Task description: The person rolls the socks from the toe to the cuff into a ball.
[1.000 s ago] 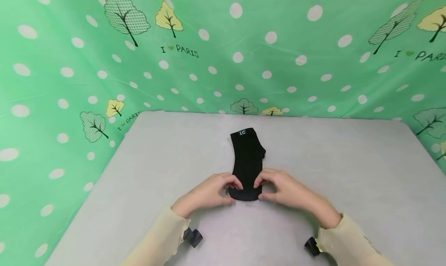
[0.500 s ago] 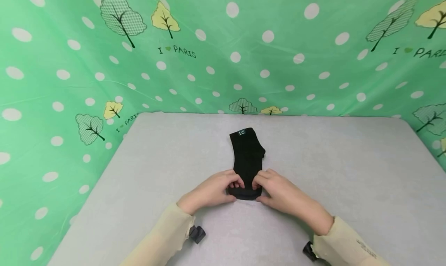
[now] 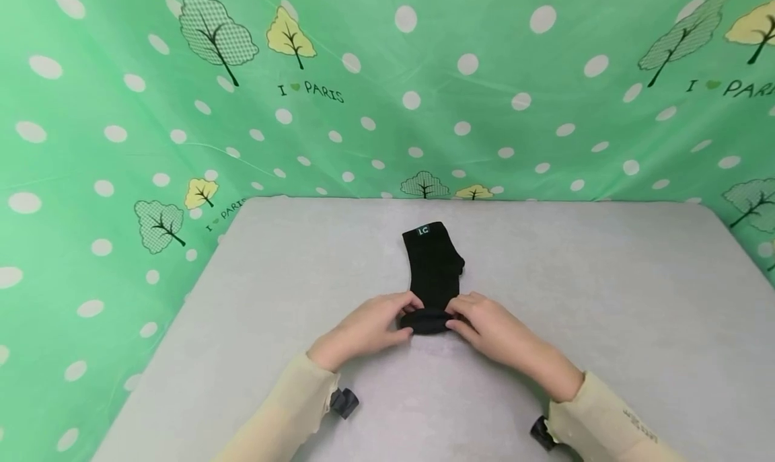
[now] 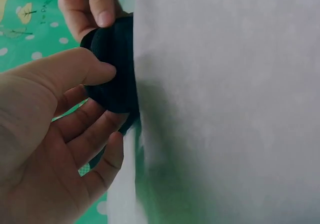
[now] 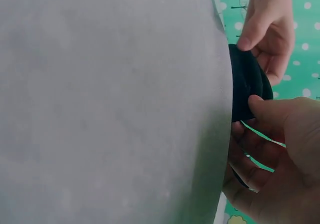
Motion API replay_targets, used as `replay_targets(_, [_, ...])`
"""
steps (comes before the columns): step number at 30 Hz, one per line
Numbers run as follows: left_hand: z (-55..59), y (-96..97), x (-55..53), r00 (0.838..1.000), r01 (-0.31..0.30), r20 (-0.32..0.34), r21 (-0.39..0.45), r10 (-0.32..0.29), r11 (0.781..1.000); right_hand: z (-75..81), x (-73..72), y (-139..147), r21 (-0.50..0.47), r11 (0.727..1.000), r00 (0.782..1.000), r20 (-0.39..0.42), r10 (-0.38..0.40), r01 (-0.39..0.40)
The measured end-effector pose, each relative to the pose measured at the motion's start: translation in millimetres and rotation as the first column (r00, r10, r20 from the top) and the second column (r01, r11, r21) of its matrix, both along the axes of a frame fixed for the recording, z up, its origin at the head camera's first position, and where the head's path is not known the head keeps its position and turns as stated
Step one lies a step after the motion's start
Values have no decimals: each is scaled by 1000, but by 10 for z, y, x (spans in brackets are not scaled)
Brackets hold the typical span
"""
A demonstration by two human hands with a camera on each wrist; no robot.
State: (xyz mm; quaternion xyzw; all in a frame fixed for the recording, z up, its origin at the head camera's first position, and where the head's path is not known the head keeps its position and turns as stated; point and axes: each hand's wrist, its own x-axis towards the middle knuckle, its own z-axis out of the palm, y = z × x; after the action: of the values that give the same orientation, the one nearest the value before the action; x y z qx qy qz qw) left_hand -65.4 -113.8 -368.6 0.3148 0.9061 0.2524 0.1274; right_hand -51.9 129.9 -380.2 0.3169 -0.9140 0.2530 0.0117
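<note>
A black sock [image 3: 432, 267] with a small "LC" label lies flat at the middle of the table, its cuff pointing away from me. Its near end is turned up into a thick roll [image 3: 426, 321]. At the left side of that roll my left hand [image 3: 372, 327] pinches the fabric between thumb and curled fingers. My right hand [image 3: 493, 327] pinches the right side in the same way. In the left wrist view the left thumb [image 4: 102, 73] presses on the dark fold. The right wrist view has the right thumb [image 5: 260, 104] on the sock's edge.
A light grey surface [image 3: 575, 267] spreads around the sock. Behind it and to the left hangs a green cloth [image 3: 339, 152] with white dots and printed trees. Black wrist cameras [image 3: 344, 403] sit under both sleeves.
The sock's near end has lifted and folded over away from me, so the sock is shorter. Both hands went from touching its near corners to pinching the fold.
</note>
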Motion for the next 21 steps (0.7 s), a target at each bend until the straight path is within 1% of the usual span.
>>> replay_targets(2, [-3,-3,-11,1000,-12,-5,35,12,999,9,-8,0,-3,1000,1000,20,-8,8])
replay_targets(5, [-20,-8,-24,999,-15,-31,63,17,998,24,-17,-8,5,1000,999,46,-5,5])
replay_targets(8, [-36,-4,-32,998,-16,-58,87,21,996,38,-20,-15,29,1000,1000,29,6,-7])
replay_targets(10, [-47,-2,-37,998,-24,-56,110,30,994,46,-16,-20,35,999,1000,8,4,-4])
replay_targets(13, [-56,3,-47,998,-46,-27,147,50,988,46,-10,-19,12,1000,1000,-10,-20,20])
replay_targets(16, [-63,8,-57,996,-86,16,178,85,980,34,-9,-24,-20,998,999,-7,-53,52])
replay_targets(19, [-70,15,-64,989,-146,56,189,137,971,27,-12,-44,-42,995,996,9,-85,86])
replay_targets(21, [-77,20,-68,982,-184,69,189,174,965,24,-18,-59,-56,992,994,21,-108,109])
